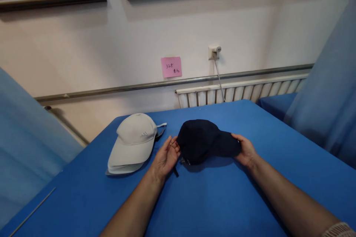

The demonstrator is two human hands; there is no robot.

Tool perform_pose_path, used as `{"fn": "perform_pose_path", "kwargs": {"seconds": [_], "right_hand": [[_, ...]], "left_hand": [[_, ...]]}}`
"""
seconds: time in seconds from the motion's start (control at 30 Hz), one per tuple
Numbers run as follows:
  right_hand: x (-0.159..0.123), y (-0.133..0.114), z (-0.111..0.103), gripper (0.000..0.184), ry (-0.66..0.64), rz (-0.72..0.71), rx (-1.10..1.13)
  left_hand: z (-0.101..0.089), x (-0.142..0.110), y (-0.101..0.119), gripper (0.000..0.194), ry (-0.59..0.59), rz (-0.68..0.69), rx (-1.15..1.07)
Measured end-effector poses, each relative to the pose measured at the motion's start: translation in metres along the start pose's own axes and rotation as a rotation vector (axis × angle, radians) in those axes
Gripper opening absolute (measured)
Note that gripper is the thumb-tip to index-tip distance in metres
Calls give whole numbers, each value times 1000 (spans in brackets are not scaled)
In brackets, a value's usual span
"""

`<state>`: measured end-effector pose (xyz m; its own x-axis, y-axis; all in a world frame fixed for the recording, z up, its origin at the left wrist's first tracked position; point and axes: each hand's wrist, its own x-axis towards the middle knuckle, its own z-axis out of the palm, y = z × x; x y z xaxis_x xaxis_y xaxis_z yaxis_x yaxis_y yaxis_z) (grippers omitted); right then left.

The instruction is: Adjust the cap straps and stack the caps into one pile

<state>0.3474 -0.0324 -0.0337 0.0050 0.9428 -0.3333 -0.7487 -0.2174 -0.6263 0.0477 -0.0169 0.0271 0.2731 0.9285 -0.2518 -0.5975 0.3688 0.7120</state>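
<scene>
A dark navy baseball cap is on or just over the blue table, its brim pointing right. My right hand grips the tip of the brim, thumb on top and fingers beneath. At the cap's left, back side is my left hand, palm up with fingers loosely spread; its fingertips are at the cap's edge, and I cannot tell how firmly they touch. A loose black strap end hangs below that hand. Left of it lies a light grey cap stacked on at least one other cap, brims toward me.
The blue table reaches almost to a white radiator and a wall rail. A pink note and a plugged-in socket are on the wall. Blue curtains hang on both sides. A thin stick lies at the left edge.
</scene>
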Motion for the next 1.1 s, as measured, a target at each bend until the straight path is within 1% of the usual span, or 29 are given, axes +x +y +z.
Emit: {"fn": "perform_pose_path", "kwargs": {"seconds": [0.07,0.13,0.23,0.33,0.4,0.47,0.6,0.67,0.7,0.73,0.83,0.87,0.9,0.93,1.0,1.03,1.07,1.1], "right_hand": [[-2,3,2,13,3,24,8],[-2,6,4,15,12,27,5],[-1,9,7,18,32,22,29],[-1,12,10,19,27,17,75],[-1,13,11,20,12,3,105],[0,12,10,21,12,-23,125],[3,9,6,20,89,-45,162],[4,9,6,18,99,-29,193],[4,10,6,18,89,-26,199],[4,10,7,17,75,-28,198],[0,11,11,19,33,-64,182],[-2,11,13,21,15,-74,188],[-4,12,16,22,-8,-79,199],[-6,13,18,23,-36,-78,210],[-11,17,23,23,-103,-58,218],[-13,21,26,23,-138,-40,206],[-16,25,28,24,-172,-20,184],[-18,30,30,27,-205,1,155]], "left_hand": [[3,-2,-2,19,-4,36,53],[3,-3,-2,27,11,74,46],[-1,2,6,24,63,56,-70],[-12,8,15,23,103,28,-179],[-18,10,18,23,69,43,-197],[-21,9,16,23,-3,24,-156],[-15,4,3,27,-133,-87,-17],[-11,3,-5,29,-141,-87,32],[-9,4,-10,29,-109,-68,49],[-8,4,-14,26,-44,-38,59],[-7,5,-25,10,247,50,67],[-5,5,-29,14,293,42,70],[-2,3,-32,22,282,3,74],[2,2,-35,31,217,-60,72],[11,-1,-38,46,28,-177,23],[15,-2,-38,49,-43,-200,-27],[17,-2,-36,47,-80,-194,-86],[17,0,-33,41,-82,-158,-147]]}}
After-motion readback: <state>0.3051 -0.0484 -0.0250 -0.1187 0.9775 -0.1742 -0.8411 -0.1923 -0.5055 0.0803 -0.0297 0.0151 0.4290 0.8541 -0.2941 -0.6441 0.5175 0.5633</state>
